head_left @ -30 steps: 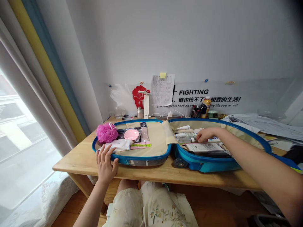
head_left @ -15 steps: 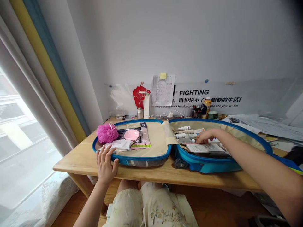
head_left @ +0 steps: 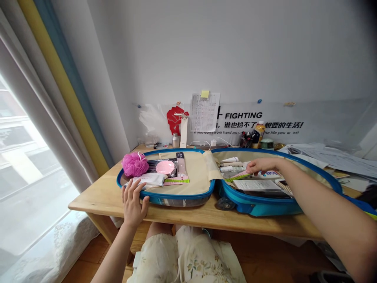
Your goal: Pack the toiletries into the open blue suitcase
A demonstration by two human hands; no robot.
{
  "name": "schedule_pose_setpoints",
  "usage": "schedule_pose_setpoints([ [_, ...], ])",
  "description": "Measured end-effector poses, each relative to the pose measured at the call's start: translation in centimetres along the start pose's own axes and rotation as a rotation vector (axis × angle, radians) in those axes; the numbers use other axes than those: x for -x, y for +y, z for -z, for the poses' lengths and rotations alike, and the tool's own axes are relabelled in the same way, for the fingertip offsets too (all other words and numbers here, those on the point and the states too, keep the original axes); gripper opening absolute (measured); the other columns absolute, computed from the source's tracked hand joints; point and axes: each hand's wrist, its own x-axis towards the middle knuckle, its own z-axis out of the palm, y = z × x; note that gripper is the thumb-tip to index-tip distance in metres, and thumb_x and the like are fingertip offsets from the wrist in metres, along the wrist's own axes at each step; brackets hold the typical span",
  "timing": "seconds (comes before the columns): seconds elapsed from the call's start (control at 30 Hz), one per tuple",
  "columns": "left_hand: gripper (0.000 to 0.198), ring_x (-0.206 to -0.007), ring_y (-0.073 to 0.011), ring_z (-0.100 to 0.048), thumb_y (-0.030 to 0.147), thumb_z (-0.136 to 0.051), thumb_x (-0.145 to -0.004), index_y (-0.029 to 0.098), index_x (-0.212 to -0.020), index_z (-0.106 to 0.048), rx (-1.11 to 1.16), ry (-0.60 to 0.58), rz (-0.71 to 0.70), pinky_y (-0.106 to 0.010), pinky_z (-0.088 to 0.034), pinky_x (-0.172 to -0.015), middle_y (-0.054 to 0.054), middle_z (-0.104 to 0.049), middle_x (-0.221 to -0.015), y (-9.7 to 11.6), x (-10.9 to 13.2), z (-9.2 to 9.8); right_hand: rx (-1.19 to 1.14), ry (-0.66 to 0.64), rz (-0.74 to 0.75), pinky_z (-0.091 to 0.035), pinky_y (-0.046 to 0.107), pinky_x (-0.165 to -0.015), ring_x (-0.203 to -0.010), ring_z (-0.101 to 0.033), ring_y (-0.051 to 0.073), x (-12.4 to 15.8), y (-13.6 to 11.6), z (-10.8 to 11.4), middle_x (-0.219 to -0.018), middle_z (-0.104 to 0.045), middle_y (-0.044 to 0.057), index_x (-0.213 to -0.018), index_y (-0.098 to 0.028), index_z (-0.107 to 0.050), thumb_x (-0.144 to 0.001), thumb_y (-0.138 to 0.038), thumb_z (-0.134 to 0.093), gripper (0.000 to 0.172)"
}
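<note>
A blue suitcase [head_left: 188, 198] lies open on the wooden table, its halves side by side. Fingers spread, my left hand [head_left: 134, 202] rests on the front rim of the left half. Near it sit a pink mesh bath puff [head_left: 134, 164], a white soft packet [head_left: 149, 180], a wrapped round pink item [head_left: 165, 167] and a flat pink-and-lime packet [head_left: 176, 181]. Over the right half, my right hand [head_left: 260, 166] pinches the end of a similar slim pink-and-lime packet [head_left: 238, 176]. Beside this are several tubes [head_left: 231, 160] and a white box [head_left: 255, 185].
Behind the suitcase stand a metallic bottle [head_left: 175, 140], a white lamp-like stand [head_left: 183, 131], pens [head_left: 245, 139], and a yellow-orange bottle [head_left: 259, 133]. Loose papers [head_left: 321, 155] cover the table's back right. A curtain [head_left: 67, 86] hangs at the left by the window.
My right hand has lifted the slim pink-and-lime packet into view above the tubes and white box. My left hand stays on the rim. The view has shifted slightly.
</note>
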Motion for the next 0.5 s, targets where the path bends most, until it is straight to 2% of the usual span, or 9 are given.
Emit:
schedule_pose_setpoints([
  [0.1,0.043,-0.141,-0.0292,-0.033,0.045,-0.037,-0.095,0.019,-0.126,-0.055,-0.001,0.0,0.008,-0.049,-0.015,-0.118,-0.014,-0.055,-0.133,0.1,0.0,0.0,-0.24,-0.004,-0.002,-0.044,0.028,-0.066,-0.07,-0.055,0.015,1.3,-0.1,1.2,-0.078,-0.061,0.009,-0.086,-0.019,-0.06,-0.076,-0.061,-0.06,0.043],
  [0.23,0.043,-0.141,-0.0291,-0.033,0.045,-0.038,-0.095,0.02,-0.125,-0.055,0.001,0.004,0.011,-0.049,-0.015,-0.118,-0.014,-0.055,-0.133,0.2,-0.1,0.0,-0.463,0.111,0.062,-0.044,0.026,-0.064,-0.065,-0.047,0.01,2.0,-2.3,2.3,-0.083,-0.058,0.009,-0.103,-0.016,-0.057,-0.089,-0.052,-0.048,0.04],
  [0.3,0.042,-0.141,-0.0287,-0.033,0.044,-0.038,-0.095,0.019,-0.125,-0.055,0.0,0.015,-0.009,-0.049,-0.016,-0.118,-0.014,-0.056,-0.132,0.2,-0.1,0.1,-0.533,0.133,0.113,-0.045,0.023,-0.062,-0.064,-0.046,0.009,1.7,-4.8,2.2,-0.087,-0.059,0.009,-0.111,-0.014,-0.056,-0.092,-0.044,-0.046,0.037],
  [0.37,0.041,-0.141,-0.0282,-0.033,0.043,-0.038,-0.096,0.019,-0.124,-0.055,-0.005,0.023,-0.024,-0.048,-0.016,-0.118,-0.014,-0.056,-0.131,0.2,-0.2,0.1,-0.575,0.099,0.161,-0.046,0.021,-0.06,-0.064,-0.048,0.008,1.0,-8.2,1.5,-0.088,-0.061,0.008,-0.112,-0.015,-0.059,-0.091,-0.039,-0.05,0.033],
  [0.5,0.042,-0.141,-0.0278,-0.033,0.042,-0.038,-0.096,0.018,-0.125,-0.055,-0.005,0.024,-0.026,-0.048,-0.016,-0.118,-0.014,-0.056,-0.132,0.2,-0.1,0.1,-0.602,-0.072,0.196,-0.049,0.018,-0.055,-0.06,-0.053,0.007,-1.1,-15.5,-1.5,-0.077,-0.065,0.004,-0.094,-0.015,-0.065,-0.087,-0.033,-0.061,0.02],
])
